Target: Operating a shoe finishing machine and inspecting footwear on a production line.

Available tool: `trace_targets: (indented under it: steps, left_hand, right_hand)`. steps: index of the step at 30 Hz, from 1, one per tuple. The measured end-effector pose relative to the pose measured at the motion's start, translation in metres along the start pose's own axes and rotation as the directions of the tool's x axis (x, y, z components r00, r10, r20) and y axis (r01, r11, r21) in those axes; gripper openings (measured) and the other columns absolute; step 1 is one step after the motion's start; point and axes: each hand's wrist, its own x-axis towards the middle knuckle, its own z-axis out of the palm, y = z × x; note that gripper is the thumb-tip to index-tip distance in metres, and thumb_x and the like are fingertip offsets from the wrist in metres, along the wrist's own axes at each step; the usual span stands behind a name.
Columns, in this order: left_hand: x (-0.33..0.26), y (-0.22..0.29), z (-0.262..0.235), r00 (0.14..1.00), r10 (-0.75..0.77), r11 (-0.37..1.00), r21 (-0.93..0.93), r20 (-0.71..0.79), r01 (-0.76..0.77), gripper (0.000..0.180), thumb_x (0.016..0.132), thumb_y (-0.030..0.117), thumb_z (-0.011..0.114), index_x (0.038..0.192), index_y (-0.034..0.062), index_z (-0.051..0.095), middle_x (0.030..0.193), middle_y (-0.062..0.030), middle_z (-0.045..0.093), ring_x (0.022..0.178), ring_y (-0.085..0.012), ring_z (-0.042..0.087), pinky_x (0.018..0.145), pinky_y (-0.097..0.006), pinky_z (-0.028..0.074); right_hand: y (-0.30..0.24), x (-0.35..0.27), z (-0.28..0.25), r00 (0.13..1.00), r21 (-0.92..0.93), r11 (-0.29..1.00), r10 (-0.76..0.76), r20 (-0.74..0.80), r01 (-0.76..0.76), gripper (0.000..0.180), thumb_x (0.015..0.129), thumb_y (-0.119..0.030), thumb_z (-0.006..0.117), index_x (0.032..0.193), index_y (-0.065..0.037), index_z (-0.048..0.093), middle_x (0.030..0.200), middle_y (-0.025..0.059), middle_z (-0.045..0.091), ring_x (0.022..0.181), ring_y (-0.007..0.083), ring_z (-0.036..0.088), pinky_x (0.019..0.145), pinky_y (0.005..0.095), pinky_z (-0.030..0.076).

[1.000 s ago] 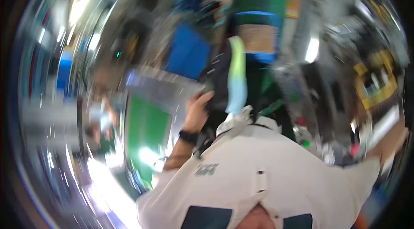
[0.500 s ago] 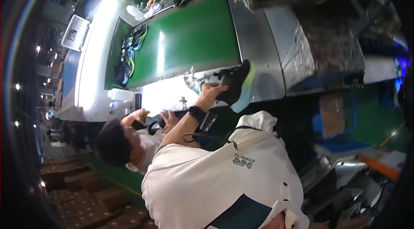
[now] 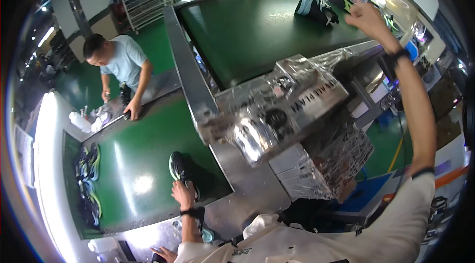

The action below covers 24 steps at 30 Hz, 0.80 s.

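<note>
Fingers of the left hand are clamping on a black shoe, which is occupying the near right part of a green belt. Those of the right hand are bending near a blue-and-yellow-soled shoe above the farther belt; whether they are closing on anything, the inspector cannot tell.

The left hand has brought the shoe over the green belt.
</note>
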Motion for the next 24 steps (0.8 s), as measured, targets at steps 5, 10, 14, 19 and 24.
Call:
trace_targets:
  steps: [5, 10, 14, 19, 24]
  left_hand:
    - [-0.025, 0.049, -0.076, 0.992, 0.062, 0.84, -0.543, 0.109, 0.007, 0.033, 0.079, 0.016, 0.072, 0.104, -0.0033, 0.063, 0.092, -0.0174, 0.068, 0.086, -0.0338, 0.065, 0.078, -0.041, 0.05]
    - [-0.054, 0.038, -0.017, 0.935, 0.13, 0.715, -0.685, 0.329, 0.141, 0.027, 0.081, 0.011, 0.071, 0.102, -0.0052, 0.064, 0.095, -0.0197, 0.07, 0.086, -0.0256, 0.068, 0.078, -0.037, 0.052]
    - [-0.088, 0.077, -0.056, 0.893, -0.136, 0.72, -0.576, 0.429, 0.386, 0.029, 0.08, 0.012, 0.073, 0.104, -0.0028, 0.066, 0.088, -0.0162, 0.072, 0.084, -0.0266, 0.069, 0.077, -0.036, 0.053]
    - [-0.102, 0.103, -0.036, 0.816, 0.18, 0.622, -0.706, 0.549, 0.338, 0.032, 0.082, 0.01, 0.074, 0.11, -0.0038, 0.066, 0.098, -0.0113, 0.072, 0.092, -0.0241, 0.069, 0.083, -0.033, 0.054]
    - [-0.082, 0.213, -0.114, 0.118, 0.733, 0.505, -0.651, 0.67, 0.566, 0.056, 0.085, 0.015, 0.075, 0.133, -0.0038, 0.051, 0.137, -0.0175, 0.053, 0.126, -0.0274, 0.052, 0.104, -0.038, 0.043]
  right_hand:
    - [0.013, 0.163, 0.142, 0.945, -0.045, 0.95, 0.313, 0.091, -0.31, 0.088, 0.076, -0.065, 0.067, 0.123, 0.009, 0.056, 0.08, 0.0117, 0.064, 0.058, 0.0187, 0.061, 0.049, 0.0358, 0.05]
    - [0.21, 0.323, 0.133, 0.842, 0.083, 0.982, 0.101, 0.53, -0.171, 0.075, 0.1, -0.057, 0.019, 0.153, -0.003, 0.017, 0.16, 0.0102, 0.016, 0.149, 0.0285, 0.011, 0.121, 0.0466, 0.008]
    - [0.073, 0.253, 0.26, 0.817, 0.347, 0.912, -0.023, 0.576, -0.219, 0.077, 0.095, -0.062, 0.032, 0.153, -0.011, 0.025, 0.159, 0.0092, 0.022, 0.146, 0.0289, 0.019, 0.119, 0.0466, 0.013]
    - [0.0, 0.17, 0.15, 0.916, 0.706, 0.67, -0.097, 0.39, -0.23, 0.05, 0.085, -0.049, 0.065, 0.116, -0.011, 0.068, 0.133, 0.0077, 0.057, 0.126, 0.018, 0.046, 0.108, 0.0307, 0.031]
    - [-0.025, 0.115, 0.086, 0.998, 0.312, 0.947, -0.065, -0.029, 0.07, 0.091, 0.076, -0.05, 0.069, 0.142, 0.004, 0.036, 0.138, 0.0239, 0.048, 0.129, 0.0311, 0.046, 0.107, 0.0362, 0.036]
